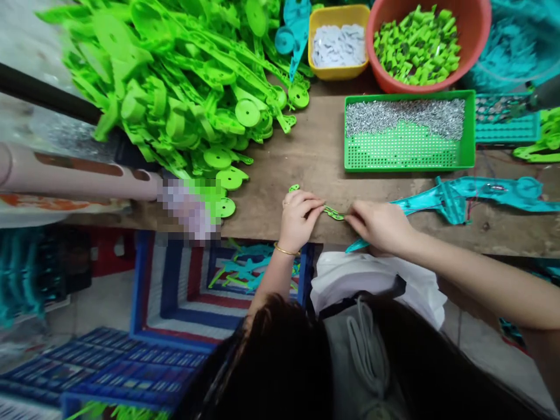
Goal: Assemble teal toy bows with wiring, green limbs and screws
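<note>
My left hand (301,217), with a gold bangle at the wrist, is closed on a slim bright-green plastic piece (333,213) just above the table's front edge. One rounded green end shows past the far side of that hand; the middle is hidden by the fingers. On the right, the fingertips of my right hand (378,226) pinch the piece's other end. Whether a smaller part sits in that pinch cannot be seen. A long teal plastic part (496,189) lies on the table, passing beneath my right hand, its pointed tip near the edge.
Green plastic parts (175,87) are heaped at the left. A green perforated tray (406,164) holds small metal screws. Behind it stand a yellow tub (339,72) of white pieces and a red bowl (476,29) of green pieces. Below the table is a striped lined crate (175,286).
</note>
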A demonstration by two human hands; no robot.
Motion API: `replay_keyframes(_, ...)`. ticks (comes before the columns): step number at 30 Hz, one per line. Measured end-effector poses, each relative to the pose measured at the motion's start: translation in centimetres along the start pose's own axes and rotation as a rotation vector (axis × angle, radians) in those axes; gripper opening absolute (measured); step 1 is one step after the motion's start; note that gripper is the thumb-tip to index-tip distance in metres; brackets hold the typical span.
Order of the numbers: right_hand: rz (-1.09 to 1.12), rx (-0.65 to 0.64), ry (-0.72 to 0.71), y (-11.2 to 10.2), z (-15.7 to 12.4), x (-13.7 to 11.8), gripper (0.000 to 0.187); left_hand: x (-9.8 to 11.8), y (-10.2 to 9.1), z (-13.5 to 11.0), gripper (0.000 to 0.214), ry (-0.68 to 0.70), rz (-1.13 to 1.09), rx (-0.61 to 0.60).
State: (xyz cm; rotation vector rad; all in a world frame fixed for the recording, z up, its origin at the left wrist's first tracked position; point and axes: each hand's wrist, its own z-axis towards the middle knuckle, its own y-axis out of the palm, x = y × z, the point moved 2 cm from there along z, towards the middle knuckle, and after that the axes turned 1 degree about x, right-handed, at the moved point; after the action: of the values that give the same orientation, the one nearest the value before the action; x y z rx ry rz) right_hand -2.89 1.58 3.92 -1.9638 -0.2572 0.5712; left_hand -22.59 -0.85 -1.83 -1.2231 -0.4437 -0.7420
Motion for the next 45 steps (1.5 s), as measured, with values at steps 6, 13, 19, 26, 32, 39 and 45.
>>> replay_keyframes(6, -0.099, 0.054, -0.212, 2.1, -1.9, -1.0, 0.032, 0.7, -0.1, -0.6, 0.015, 0.035, 0.101, 0.01)
replay_keyframes(13, -0.088, 0.086, -0.241, 2.1, -2.0, -0.4, 0.027, 4.8, 2.7, -4.8, 0.031, 0.189, 0.304, 0.006)
replay_keyframes(19, 0.182, 0.08, 0.069, 1.3, -2.3, 2.7, 0.023, 4.5, 3.4, -5.5, 0.035, 0.154, 0.326, -0.006)
replay_keyframes(26, 0.218, 0.01, 0.205, 0.0, -1.6, 3.6, 0.022, 4.2, 3.2, -5.4, 0.033, 0.17, 0.328, 0.001)
replay_keyframes(32, 0.03, -0.046, 0.217, -0.8, -0.9, 3.5, 0.021, 4.4, 3.2, -5.3, 0.031, 0.196, 0.35, 0.007)
replay_keyframes(39, 0.047, -0.075, 0.218, -1.2, -1.9, 4.8, 0.022, 4.6, 3.1, -5.2, 0.031, 0.207, 0.38, -0.015)
replay_keyframes(45, -0.083, 0.023, 0.202, -0.9, -3.5, 5.6, 0.027, 4.2, 3.2, -5.3, 0.035, 0.164, 0.354, -0.072)
